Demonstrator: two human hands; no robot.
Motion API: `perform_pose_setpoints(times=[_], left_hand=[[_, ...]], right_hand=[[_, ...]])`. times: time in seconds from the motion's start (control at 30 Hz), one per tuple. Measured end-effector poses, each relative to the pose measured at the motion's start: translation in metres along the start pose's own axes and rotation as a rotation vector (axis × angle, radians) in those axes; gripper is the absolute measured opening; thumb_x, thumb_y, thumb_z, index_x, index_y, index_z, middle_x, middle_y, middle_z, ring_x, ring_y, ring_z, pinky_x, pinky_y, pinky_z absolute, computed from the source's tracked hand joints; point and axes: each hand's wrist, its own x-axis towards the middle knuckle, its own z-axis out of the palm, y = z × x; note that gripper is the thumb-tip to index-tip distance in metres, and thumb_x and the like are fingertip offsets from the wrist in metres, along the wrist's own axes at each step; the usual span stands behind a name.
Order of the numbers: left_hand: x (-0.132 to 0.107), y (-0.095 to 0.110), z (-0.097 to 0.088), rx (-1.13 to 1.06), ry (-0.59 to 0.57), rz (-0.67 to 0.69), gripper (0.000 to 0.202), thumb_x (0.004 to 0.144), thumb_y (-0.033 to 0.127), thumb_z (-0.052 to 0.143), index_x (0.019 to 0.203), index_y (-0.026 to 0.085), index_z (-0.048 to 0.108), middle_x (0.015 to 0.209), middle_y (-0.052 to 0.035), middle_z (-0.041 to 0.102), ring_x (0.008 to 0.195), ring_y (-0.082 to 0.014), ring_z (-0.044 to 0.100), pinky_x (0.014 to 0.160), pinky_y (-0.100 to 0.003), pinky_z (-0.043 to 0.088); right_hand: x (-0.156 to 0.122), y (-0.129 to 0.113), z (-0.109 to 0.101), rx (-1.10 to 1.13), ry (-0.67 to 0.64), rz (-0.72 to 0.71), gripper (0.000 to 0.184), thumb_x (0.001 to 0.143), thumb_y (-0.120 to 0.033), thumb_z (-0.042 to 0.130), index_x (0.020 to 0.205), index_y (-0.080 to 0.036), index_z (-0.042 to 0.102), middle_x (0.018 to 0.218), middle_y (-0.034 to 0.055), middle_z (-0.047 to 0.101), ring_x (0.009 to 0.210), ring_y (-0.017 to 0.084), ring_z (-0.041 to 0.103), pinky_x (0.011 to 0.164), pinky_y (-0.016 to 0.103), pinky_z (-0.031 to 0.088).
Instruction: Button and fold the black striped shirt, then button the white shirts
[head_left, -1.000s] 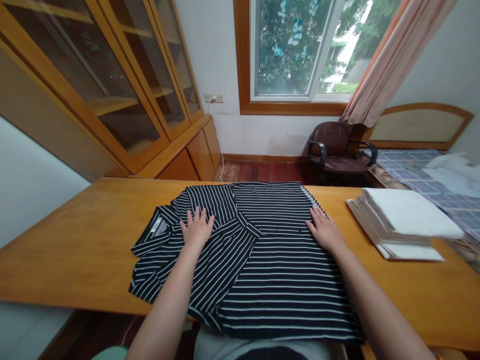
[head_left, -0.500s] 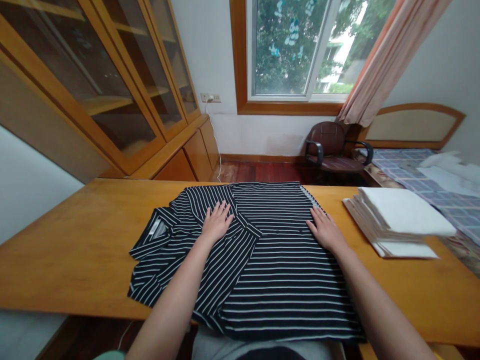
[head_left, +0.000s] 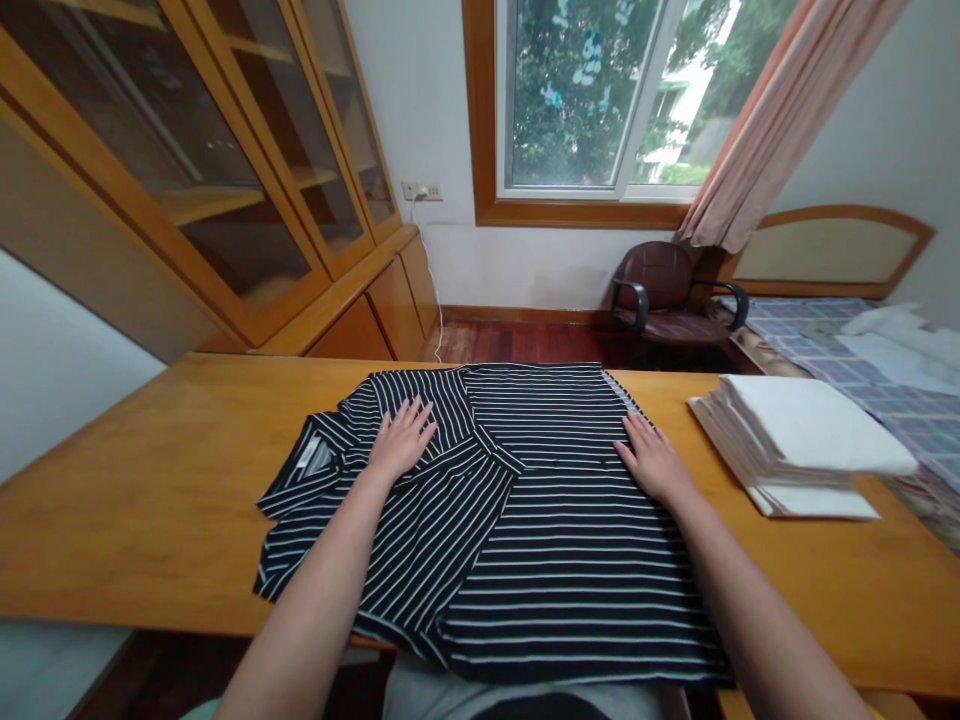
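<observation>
A black shirt with white stripes (head_left: 570, 540) lies spread on the wooden table (head_left: 150, 480), its collar and label toward the left and its hem toward the right. Both sleeves are laid inward across the body. My left hand (head_left: 403, 437) rests flat on the upper sleeve near the collar, fingers spread. On the hem edge at the right lies my right hand (head_left: 654, 458), also flat with fingers apart. Neither hand grips the cloth. The shirt's near edge hangs at the table's front edge, close to my lap.
A stack of folded white cloth or paper (head_left: 810, 430) sits on the table's right side. Behind the table stand a brown armchair (head_left: 660, 290) and a bed (head_left: 862, 340) with a checked cover. A glass-doored cabinet (head_left: 225, 200) rises at the left.
My left hand has slid left across the shirt toward the collar, staying flat. The right hand remains at the hem. The shirt lies almost the same.
</observation>
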Motion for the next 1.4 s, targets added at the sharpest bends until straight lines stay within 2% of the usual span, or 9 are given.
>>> perform_pose_setpoints(times=[0.37, 0.53, 0.63, 0.77, 0.87, 1.03, 1.27, 1.4], left_hand=[[0.013, -0.032, -0.003, 0.014, -0.007, -0.111, 0.067, 0.101, 0.059, 0.013, 0.159, 0.026, 0.023, 0.166, -0.0041, 0.013, 0.154, -0.0275, 0.012, 0.122, -0.058, 0.014], [0.014, -0.035, -0.002, 0.04, 0.003, -0.121, 0.065, 0.101, 0.056, 0.015, 0.158, 0.026, 0.024, 0.166, -0.0044, 0.014, 0.154, -0.0278, 0.013, 0.122, -0.058, 0.015], [0.01, -0.031, -0.004, 0.057, 0.058, -0.102, 0.062, 0.102, 0.05, 0.019, 0.156, 0.021, 0.033, 0.164, -0.0063, 0.024, 0.152, -0.0277, 0.021, 0.122, -0.054, 0.019], [0.001, -0.026, -0.004, 0.054, 0.174, -0.05, 0.057, 0.101, 0.036, 0.024, 0.143, 0.01, 0.054, 0.151, -0.0104, 0.049, 0.144, -0.0252, 0.04, 0.122, -0.042, 0.027], [-0.006, -0.024, -0.003, 0.05, 0.196, -0.034, 0.056, 0.1, 0.034, 0.027, 0.139, 0.009, 0.057, 0.148, -0.0108, 0.052, 0.142, -0.0257, 0.043, 0.121, -0.04, 0.031], [-0.019, -0.005, -0.007, 0.065, 0.118, -0.071, 0.06, 0.102, 0.045, 0.028, 0.146, 0.011, 0.049, 0.155, -0.0098, 0.043, 0.147, -0.0314, 0.034, 0.122, -0.05, 0.024], [-0.033, 0.046, -0.001, -0.01, 0.079, 0.078, 0.058, 0.103, 0.05, 0.026, 0.152, 0.023, 0.041, 0.161, -0.004, 0.034, 0.151, -0.0261, 0.024, 0.124, -0.051, 0.017], [-0.034, 0.051, 0.004, -0.003, 0.071, 0.076, 0.057, 0.103, 0.049, 0.026, 0.154, 0.025, 0.038, 0.162, -0.0032, 0.03, 0.152, -0.0247, 0.022, 0.124, -0.05, 0.015]], right_hand=[[0.0, 0.0, -0.002, -0.02, -0.025, 0.013, 0.067, 0.101, -0.055, 0.023, 0.154, -0.015, 0.036, 0.161, 0.0097, 0.032, 0.15, 0.024, 0.026, 0.123, 0.048, 0.023], [0.0, -0.001, -0.003, -0.02, -0.024, 0.012, 0.066, 0.102, -0.055, 0.023, 0.153, -0.015, 0.036, 0.162, 0.01, 0.031, 0.15, 0.024, 0.026, 0.123, 0.048, 0.022], [0.0, -0.001, -0.002, -0.024, -0.022, 0.008, 0.067, 0.102, -0.054, 0.024, 0.153, -0.013, 0.036, 0.161, 0.0106, 0.031, 0.15, 0.025, 0.026, 0.123, 0.048, 0.023], [0.0, -0.001, -0.001, -0.025, -0.017, 0.011, 0.066, 0.102, -0.053, 0.025, 0.153, -0.013, 0.036, 0.161, 0.011, 0.032, 0.15, 0.025, 0.027, 0.123, 0.048, 0.023], [0.0, -0.001, 0.0, -0.02, -0.016, 0.013, 0.066, 0.102, -0.054, 0.025, 0.153, -0.015, 0.036, 0.161, 0.011, 0.033, 0.15, 0.025, 0.027, 0.123, 0.049, 0.022], [0.001, -0.002, -0.002, -0.023, -0.017, 0.012, 0.066, 0.101, -0.054, 0.025, 0.154, -0.015, 0.035, 0.161, 0.0104, 0.031, 0.15, 0.025, 0.026, 0.124, 0.049, 0.021], [-0.001, 0.0, -0.002, -0.023, -0.02, 0.004, 0.065, 0.101, -0.053, 0.025, 0.153, -0.015, 0.036, 0.161, 0.0103, 0.032, 0.15, 0.025, 0.027, 0.123, 0.049, 0.023], [-0.003, 0.003, -0.003, -0.026, -0.017, -0.015, 0.065, 0.101, -0.053, 0.025, 0.153, -0.015, 0.038, 0.161, 0.0103, 0.033, 0.15, 0.024, 0.027, 0.123, 0.048, 0.024]])
